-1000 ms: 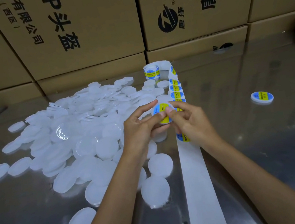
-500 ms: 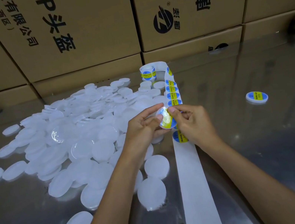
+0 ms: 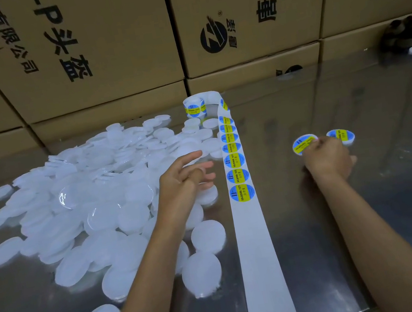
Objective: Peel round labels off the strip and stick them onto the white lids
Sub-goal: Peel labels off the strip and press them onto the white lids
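Fingers of the right hand [image 3: 328,160] curl around a labelled lid [image 3: 303,144], its round blue-and-yellow sticker facing up, just beside another labelled lid [image 3: 341,136] on the steel table [image 3: 396,192]. Left hand [image 3: 181,184] hovers with fingers loosely spread over the heap of plain white lids [image 3: 91,196]. Between the hands runs the white label strip [image 3: 250,230], its far stretch carrying stickers, its near stretch bare.

steel table [image 3: 372,209] bearing white lids [image 3: 103,200], label strip [image 3: 255,243].

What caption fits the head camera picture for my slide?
Right hand sets a labelled lid beside another labelled lid; left hand reaches over the white lids.
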`<action>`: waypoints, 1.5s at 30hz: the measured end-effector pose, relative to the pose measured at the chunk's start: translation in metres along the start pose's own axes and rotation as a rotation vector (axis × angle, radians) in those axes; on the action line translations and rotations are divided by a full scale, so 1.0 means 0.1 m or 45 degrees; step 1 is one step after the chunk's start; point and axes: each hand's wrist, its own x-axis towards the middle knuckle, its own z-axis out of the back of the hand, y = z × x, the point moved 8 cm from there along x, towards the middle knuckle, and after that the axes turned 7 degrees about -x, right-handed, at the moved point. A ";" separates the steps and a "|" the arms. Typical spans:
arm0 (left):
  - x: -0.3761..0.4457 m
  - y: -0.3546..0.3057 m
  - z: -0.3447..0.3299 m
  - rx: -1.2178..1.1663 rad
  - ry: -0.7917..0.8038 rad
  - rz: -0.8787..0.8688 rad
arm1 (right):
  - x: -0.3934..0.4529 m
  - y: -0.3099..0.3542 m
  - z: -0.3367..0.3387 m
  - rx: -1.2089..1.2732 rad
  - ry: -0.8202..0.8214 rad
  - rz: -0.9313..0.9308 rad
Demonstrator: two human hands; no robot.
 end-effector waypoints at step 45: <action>0.03 0.06 0.04 0.019 -0.014 0.151 | -0.97 0.77 -0.59 -0.080 0.940 1.059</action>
